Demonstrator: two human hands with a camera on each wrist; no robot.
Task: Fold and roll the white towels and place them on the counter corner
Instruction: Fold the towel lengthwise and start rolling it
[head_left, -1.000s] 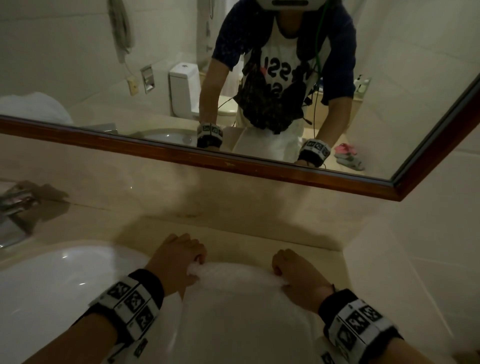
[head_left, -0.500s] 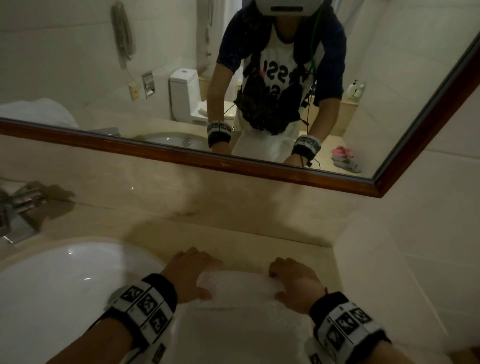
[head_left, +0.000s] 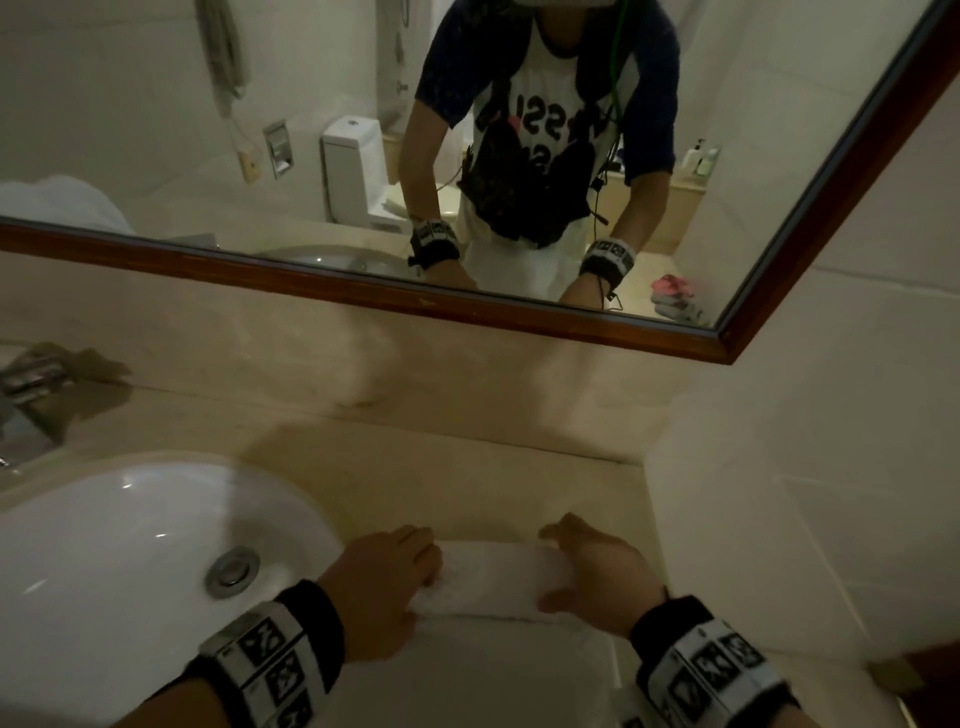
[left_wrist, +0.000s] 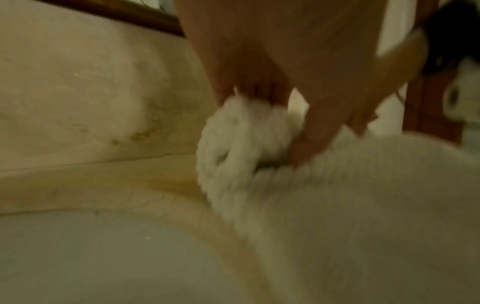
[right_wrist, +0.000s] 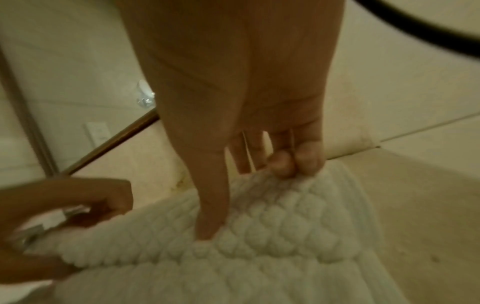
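Mid-roll: white waffle towel (head_left: 498, 577) on the counter (head_left: 467, 483) beside the sink (head_left: 130, 530), far end coiled, near length flat, left hand (head_left: 384, 587) and right hand (head_left: 597, 571) pinching roll ends with curled fingers; corner placement pending.

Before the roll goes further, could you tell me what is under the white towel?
The flat part of the white towel lies on the beige counter, beside the sink. Both hands, left and right, grip its rolled end. Whatever lies beneath the towel is covered.
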